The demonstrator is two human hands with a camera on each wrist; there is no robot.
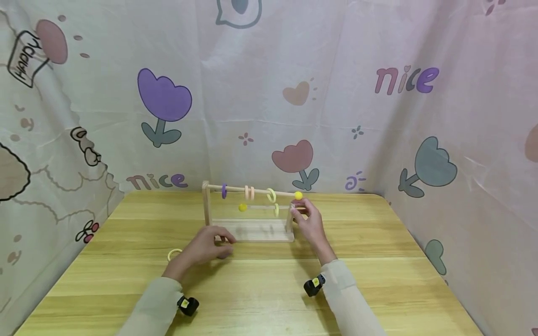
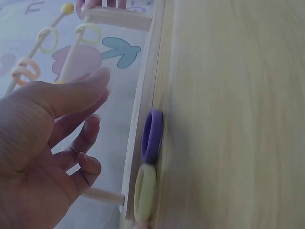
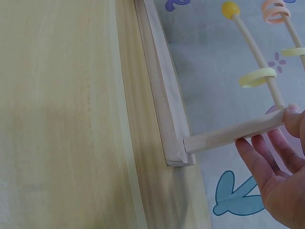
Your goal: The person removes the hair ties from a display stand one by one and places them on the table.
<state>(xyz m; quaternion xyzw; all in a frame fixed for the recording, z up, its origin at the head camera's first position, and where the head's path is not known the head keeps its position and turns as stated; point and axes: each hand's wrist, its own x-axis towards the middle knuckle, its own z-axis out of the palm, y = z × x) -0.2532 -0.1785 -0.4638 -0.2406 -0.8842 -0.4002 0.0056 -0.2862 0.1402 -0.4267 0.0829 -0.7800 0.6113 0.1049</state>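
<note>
A wooden ring stand, its base [image 1: 252,231] flat on the table, has a post at each end and two rods with yellow end balls. The upper rod [image 1: 235,188] bears a purple ring [image 1: 224,191], two peach rings [image 1: 250,192] and a yellow ring [image 1: 271,195]. Another yellow ring [image 3: 257,77] hangs on the lower rod [image 3: 251,40]. My right hand [image 1: 310,223] pinches the top of the shorter right post [image 3: 233,133]. By the base's left front, my left hand [image 1: 208,245] has loosely bent fingers, with nothing seen between them in the left wrist view.
A loose yellow ring [image 1: 174,254] lies left of my left wrist. In the left wrist view, a purple ring [image 2: 152,137] and a yellow ring [image 2: 144,193] sit along the base's front edge. Behind the wooden table [image 1: 260,298] hangs a printed cloth [image 1: 235,93].
</note>
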